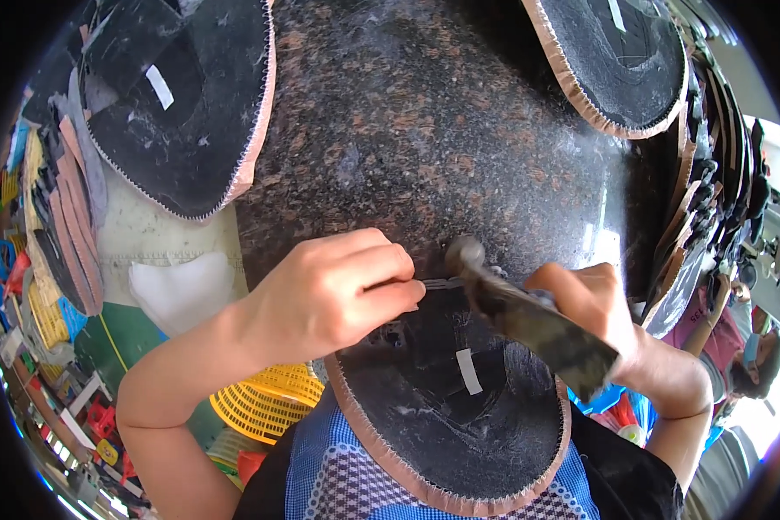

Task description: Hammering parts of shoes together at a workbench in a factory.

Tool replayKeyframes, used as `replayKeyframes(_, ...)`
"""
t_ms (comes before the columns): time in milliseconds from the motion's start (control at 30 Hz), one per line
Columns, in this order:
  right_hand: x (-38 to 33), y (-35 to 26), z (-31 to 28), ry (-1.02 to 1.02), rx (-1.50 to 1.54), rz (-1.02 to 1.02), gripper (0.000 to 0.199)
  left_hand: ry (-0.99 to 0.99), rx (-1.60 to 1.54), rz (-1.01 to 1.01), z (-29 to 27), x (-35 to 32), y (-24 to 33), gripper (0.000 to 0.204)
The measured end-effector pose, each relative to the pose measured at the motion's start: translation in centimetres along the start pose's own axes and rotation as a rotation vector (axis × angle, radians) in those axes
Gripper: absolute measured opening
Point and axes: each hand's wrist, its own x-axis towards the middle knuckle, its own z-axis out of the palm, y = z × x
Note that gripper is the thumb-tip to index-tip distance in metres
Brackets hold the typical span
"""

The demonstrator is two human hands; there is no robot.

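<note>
At the near edge of the tabletop (390, 130), a black panel (459, 442) lies with its straight top side on the stone and its rounded end hanging over the apron (321, 451). The left hand (342, 290) has its thumb and fingertips closed together, apparently pinching the panel's top side by a grey strip (444, 283). The right hand (585, 303) is curled round a hammer (537, 322), blurred, its rounded end close above that strip.

The panel's curved rim looks finished: a pink binding runs round it, stitched down, and a white tab (469, 371) sits on the black face. What is in hand seems to be the top side, probably being beaten flat; how much is already flattened cannot be told, since the hands and hammer cover part of it.

Two similar panels lie farther off, one at left (182, 130), one at right (620, 78), both bound. Whether they are done or waiting is unclear, likewise the right-hand stack (711, 182).
</note>
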Motion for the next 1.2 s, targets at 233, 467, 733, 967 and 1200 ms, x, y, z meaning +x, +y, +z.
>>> replayKeyframes(233,0.7,-0.4,0.0,-0.011,-0.023,-0.117,0.025,0.071,0.316,-0.039,1.4,-2.0,2.9,0.023)
replayKeyframes(467,1.1,-0.4,0.2,-0.126,0.014,0.058,0.023,0.306,0.112,-0.181,2.2,-2.6,2.3,0.033)
replayKeyframes(733,1.9,-1.3,0.3,-0.110,-0.049,-0.100,0.020,0.355,0.270,-0.212,2.7,-2.9,3.4,0.031)
replayKeyframes(967,2.1,-1.0,0.1,-0.116,0.011,-0.071,0.018,0.421,0.249,-0.271,3.7,-3.7,3.4,0.030)
replayKeyframes(1200,2.7,-2.4,0.2,-0.162,-0.106,-0.098,0.019,0.399,0.263,-0.211,3.9,-4.0,3.8,0.038)
